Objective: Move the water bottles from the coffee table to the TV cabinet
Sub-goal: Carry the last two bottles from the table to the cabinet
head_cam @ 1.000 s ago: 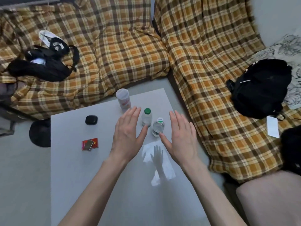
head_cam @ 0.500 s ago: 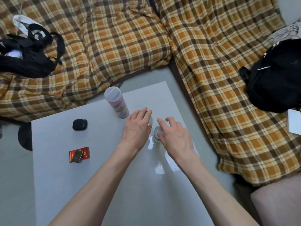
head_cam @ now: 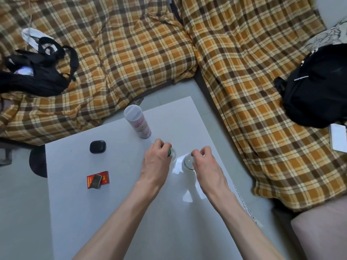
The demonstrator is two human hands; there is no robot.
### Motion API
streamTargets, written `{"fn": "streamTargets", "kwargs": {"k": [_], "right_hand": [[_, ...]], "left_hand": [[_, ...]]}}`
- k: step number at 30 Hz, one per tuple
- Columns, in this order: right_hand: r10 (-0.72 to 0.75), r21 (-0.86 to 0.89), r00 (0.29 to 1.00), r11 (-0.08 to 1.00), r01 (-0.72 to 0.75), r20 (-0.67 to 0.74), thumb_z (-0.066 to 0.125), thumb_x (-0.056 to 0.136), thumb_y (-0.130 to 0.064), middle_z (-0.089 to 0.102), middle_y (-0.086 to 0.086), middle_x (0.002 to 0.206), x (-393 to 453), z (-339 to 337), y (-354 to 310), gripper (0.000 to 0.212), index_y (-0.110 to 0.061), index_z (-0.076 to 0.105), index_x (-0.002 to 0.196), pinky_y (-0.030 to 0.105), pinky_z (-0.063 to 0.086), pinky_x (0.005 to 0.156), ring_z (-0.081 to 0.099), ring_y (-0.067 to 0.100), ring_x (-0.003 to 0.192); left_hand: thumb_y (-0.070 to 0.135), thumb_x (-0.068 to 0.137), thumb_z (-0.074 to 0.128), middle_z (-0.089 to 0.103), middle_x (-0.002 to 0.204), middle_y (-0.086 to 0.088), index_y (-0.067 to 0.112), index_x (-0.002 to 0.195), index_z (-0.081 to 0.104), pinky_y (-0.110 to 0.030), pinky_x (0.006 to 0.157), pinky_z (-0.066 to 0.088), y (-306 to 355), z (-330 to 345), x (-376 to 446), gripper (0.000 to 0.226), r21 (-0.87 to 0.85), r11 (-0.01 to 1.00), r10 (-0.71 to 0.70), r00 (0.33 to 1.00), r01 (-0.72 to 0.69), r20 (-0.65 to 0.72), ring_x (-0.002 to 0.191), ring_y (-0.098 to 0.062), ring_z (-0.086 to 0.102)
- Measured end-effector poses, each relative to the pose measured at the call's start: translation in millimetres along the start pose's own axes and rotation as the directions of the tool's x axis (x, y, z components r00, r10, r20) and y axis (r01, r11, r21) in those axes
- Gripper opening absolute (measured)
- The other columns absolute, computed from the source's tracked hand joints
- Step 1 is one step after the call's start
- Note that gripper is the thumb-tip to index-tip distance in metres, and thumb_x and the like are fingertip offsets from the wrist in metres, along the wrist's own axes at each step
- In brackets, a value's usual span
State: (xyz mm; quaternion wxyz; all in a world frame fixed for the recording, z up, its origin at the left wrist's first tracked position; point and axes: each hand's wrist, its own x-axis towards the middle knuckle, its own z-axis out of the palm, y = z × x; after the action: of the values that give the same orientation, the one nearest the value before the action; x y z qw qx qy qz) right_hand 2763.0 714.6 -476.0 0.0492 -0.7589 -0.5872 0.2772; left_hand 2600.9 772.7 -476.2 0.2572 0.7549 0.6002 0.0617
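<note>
We see both hands down on the white coffee table (head_cam: pixel 78 212), each curled over the top of one small water bottle. The left hand (head_cam: pixel 156 163) closes its fingers around the green-capped bottle (head_cam: pixel 171 153); only a sliver of green cap and a bit of clear shoulder show past the knuckles. The right hand (head_cam: pixel 205 164) pinches the top of the clear bottle (head_cam: pixel 187 162), fingertips bunched over the cap, which we cannot see. Both bottles stand upright on the table, near its far right part, just beside each other but apart. We cannot tell whether either one is lifted off the surface.

Behind the left hand stands a tall white canister (head_cam: pixel 138 122) with a translucent lid, near the table's far edge. Left of it lies a small black case (head_cam: pixel 97 146). Nearer to us, a red pack (head_cam: pixel 98 179) with a dark lighter (head_cam: pixel 96 181) lying on top of it.

Around the table we note a plaid-covered sofa (head_cam: pixel 131 53) wrapping the far and right sides. A black bag (head_cam: pixel 35 76) with straps sits on its left part, a white face mask (head_cam: pixel 30 37) just above it. A black backpack (head_cam: pixel 317 91) rests on the right section, a white card (head_cam: pixel 338 139) just below it. The TV cabinet is not in view.
</note>
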Motion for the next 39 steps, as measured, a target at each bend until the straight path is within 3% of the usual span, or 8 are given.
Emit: {"fn": "streamTargets", "kwargs": {"k": [4,8,12,18,21,25,34,39], "right_hand": [[-0.001,-0.016,0.997,1.000,0.000,-0.073,0.051,0.090,-0.004,0.029,-0.002,0.105,-46,-18,1,0.029,-0.022,0.043,0.111,0.042,0.051,0.054,0.048,0.029,0.076],[0.013,0.057,0.979,0.998,-0.001,-0.206,0.049,0.101,-0.020,0.036,-0.004,0.115,-103,-49,-2,0.031,-0.025,0.042,0.131,0.042,0.049,0.060,0.050,0.024,0.080],[0.006,0.110,0.926,0.993,0.038,-0.377,0.053,0.102,-0.024,0.042,-0.005,0.114,-172,-81,-13,0.019,-0.020,0.052,0.120,0.042,0.049,0.060,0.053,0.021,0.082],[0.031,0.119,0.841,0.992,0.040,-0.540,0.055,0.103,-0.022,0.047,0.000,0.115,-278,-121,-24,0.019,-0.014,0.055,0.120,0.040,0.054,0.074,0.053,0.018,0.091],[0.066,0.117,0.800,0.993,0.005,-0.597,0.055,0.103,-0.021,0.048,0.000,0.115,-332,-135,-21,0.021,-0.013,0.056,0.123,0.032,0.052,0.079,0.052,0.015,0.097],[0.184,0.174,0.748,0.980,-0.093,-0.638,0.057,0.103,-0.019,0.051,0.001,0.113,-405,-143,-6,0.019,-0.011,0.059,0.121,0.033,0.049,0.081,0.052,0.018,0.096],[0.451,0.383,0.555,0.891,-0.241,-0.699,0.058,0.101,-0.023,0.051,0.001,0.110,-560,-148,74,0.015,-0.014,0.059,0.113,0.041,0.048,0.085,0.054,0.023,0.098],[0.545,0.447,0.420,0.837,-0.315,-0.725,0.061,0.100,-0.023,0.050,-0.002,0.108,-644,-142,126,0.013,-0.018,0.059,0.112,0.035,0.044,0.082,0.053,0.021,0.097]], "left_hand": [[0.009,0.094,0.067,0.057,0.110,-0.007,0.010,0.119,0.065,-0.044,0.087,0.050,9,-26,-41,0.025,-0.043,0.998,0.045,0.999,-0.045,-0.002,0.096,-0.033,0.059],[0.012,0.092,0.072,0.059,0.112,-0.004,0.014,0.125,0.063,-0.042,0.088,0.052,27,-52,-91,0.034,-0.096,0.986,0.132,0.991,-0.135,-0.037,0.097,-0.030,0.061],[0.013,0.090,0.075,0.057,0.107,0.004,0.018,0.116,0.059,-0.038,0.082,0.053,51,-83,-143,0.031,-0.178,0.956,0.212,0.969,-0.233,-0.130,0.093,-0.024,0.059],[0.021,0.089,0.076,0.057,0.099,0.008,0.021,0.108,0.059,-0.037,0.080,0.050,92,-119,-218,0.026,-0.189,0.884,0.376,0.890,-0.428,-0.259,0.092,-0.020,0.055],[0.021,0.088,0.076,0.057,0.097,0.008,0.021,0.106,0.060,-0.039,0.080,0.049,115,-124,-248,0.024,-0.199,0.837,0.458,0.852,-0.510,-0.254,0.092,-0.020,0.054],[0.023,0.089,0.077,0.057,0.095,0.008,0.021,0.103,0.060,-0.042,0.081,0.049,148,-118,-283,0.022,-0.213,0.778,0.566,0.807,-0.591,-0.169,0.090,-0.021,0.055],[0.033,0.091,0.074,0.056,0.099,0.013,0.026,0.110,0.060,-0.036,0.080,0.051,250,-73,-366,0.024,-0.269,0.540,0.818,0.572,-0.798,-0.055,0.093,-0.013,0.055],[0.036,0.092,0.073,0.056,0.101,0.015,0.029,0.111,0.060,-0.035,0.081,0.049,324,-35,-426,0.024,-0.304,0.384,0.911,0.412,-0.872,-0.031,0.094,-0.012,0.054]]}}
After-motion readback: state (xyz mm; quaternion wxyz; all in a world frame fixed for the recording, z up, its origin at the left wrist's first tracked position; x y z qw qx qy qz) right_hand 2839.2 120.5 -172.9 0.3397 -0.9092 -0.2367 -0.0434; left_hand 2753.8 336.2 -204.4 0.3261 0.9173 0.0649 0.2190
